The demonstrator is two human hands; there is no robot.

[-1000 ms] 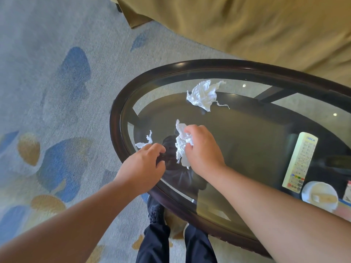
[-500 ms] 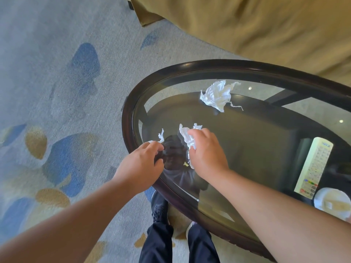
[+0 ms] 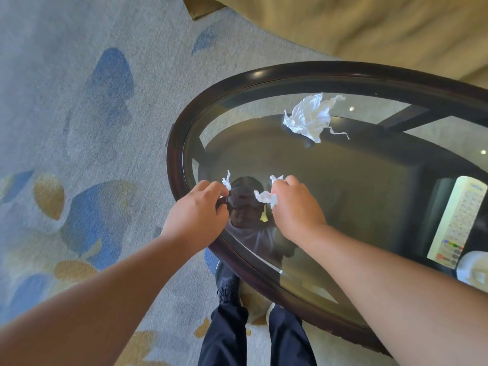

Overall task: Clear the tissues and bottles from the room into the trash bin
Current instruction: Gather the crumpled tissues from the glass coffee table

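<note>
1. Left hand (image 3: 196, 211) over the near left edge of the glass table (image 3: 237, 83), a tissue scrap (image 3: 226, 180) just beyond its fingertips
2. Right hand (image 3: 295, 207) to its right, a crumpled tissue (image 3: 265, 197) at its fingers
3. Loose tissue (image 3: 309, 117) well beyond the right fingers
4. Remote (image 3: 458, 220) far right of them

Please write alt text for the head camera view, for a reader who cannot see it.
Both hands close on crumpled tissues over an oval glass table: the left hand on a small tissue, the right hand on another tissue. A larger tissue lies loose farther back, a remote control at right.
</note>
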